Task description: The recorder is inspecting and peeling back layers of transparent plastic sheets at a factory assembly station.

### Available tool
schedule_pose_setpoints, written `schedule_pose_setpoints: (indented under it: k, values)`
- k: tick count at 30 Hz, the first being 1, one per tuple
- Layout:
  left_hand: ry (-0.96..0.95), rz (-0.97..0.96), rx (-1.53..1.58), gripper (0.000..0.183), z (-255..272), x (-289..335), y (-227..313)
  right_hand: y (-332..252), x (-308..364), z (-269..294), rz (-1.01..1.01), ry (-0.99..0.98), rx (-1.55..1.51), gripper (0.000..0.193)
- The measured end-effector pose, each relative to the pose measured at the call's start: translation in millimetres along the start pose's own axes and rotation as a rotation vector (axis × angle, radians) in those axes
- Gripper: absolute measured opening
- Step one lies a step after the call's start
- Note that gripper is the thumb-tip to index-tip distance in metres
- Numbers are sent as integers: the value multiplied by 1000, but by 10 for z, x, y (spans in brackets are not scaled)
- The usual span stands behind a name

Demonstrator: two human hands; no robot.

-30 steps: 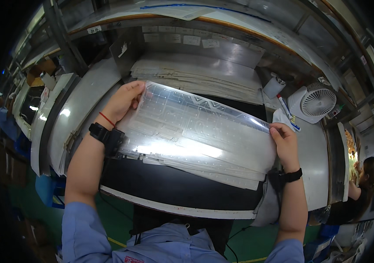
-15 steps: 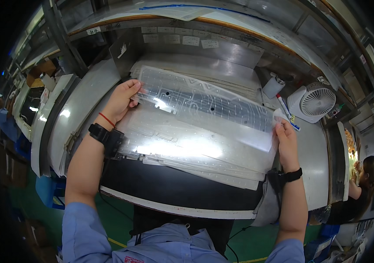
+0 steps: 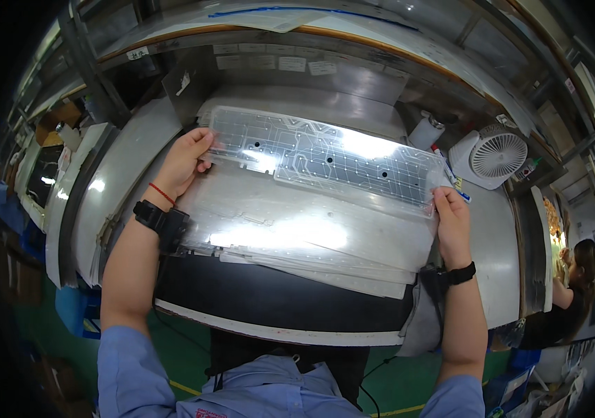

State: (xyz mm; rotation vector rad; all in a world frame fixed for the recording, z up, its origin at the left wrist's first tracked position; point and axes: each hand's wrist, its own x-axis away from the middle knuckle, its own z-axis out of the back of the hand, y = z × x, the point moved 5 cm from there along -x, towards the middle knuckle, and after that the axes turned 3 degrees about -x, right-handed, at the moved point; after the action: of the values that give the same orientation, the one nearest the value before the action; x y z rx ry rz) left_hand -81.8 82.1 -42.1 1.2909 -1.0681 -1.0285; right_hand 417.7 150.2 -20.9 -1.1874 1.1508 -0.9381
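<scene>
A long, clear circuit film (image 3: 297,161) with fine printed traces and a few dark round spots is stretched between my hands, tilted above the table. At its left end, my left hand (image 3: 184,159) pinches the edge between thumb and fingers. My right hand (image 3: 453,221) grips the right end near its lower corner. Beneath it lies a stack of similar flat, shiny sheets (image 3: 374,273), their edges fanned out unevenly. Strong glare hides part of the film and of the stack.
A black mat (image 3: 276,296) covers the table's near side. At the back right stand a white fan (image 3: 496,159), a bottle (image 3: 425,134) and some markers (image 3: 459,182). An overhead shelf (image 3: 325,33) spans the back. Sheet stacks (image 3: 127,164) stand left; another person (image 3: 569,292) sits far right.
The film has turned in my hands: its lower edge has risen on the right and its traces show more fully. Both hands keep their grip. The whole view has shifted slightly.
</scene>
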Motion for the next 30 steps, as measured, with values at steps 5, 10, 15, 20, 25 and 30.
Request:
schedule_pose_setpoints:
  k: [5, 10, 15, 20, 25, 30]
  values:
    - [19, 5, 127, 23, 107, -27, -27, -13, 1, -34, -19, -22, 37, 18]
    - [165, -38, 291, 35, 22, 25, 34, -49, 72, -130, -32, -208, 293, 32]
    - [64, -20, 267, 36, 73, 0, 9, -63, 60, -104, -44, -181, 444, 22]
    - [93, 2, 221, 33, 18, 13, 21, -151, 55, -104, 190, -150, 407, 15]
    - [-97, 21, 151, 29, -16, 25, 32, -95, 23, -46, 115, -51, 242, 15]
    - [-176, 36, -73, 24, -144, 73, 34, -43, 5, -18, 81, 10, 180, 16]
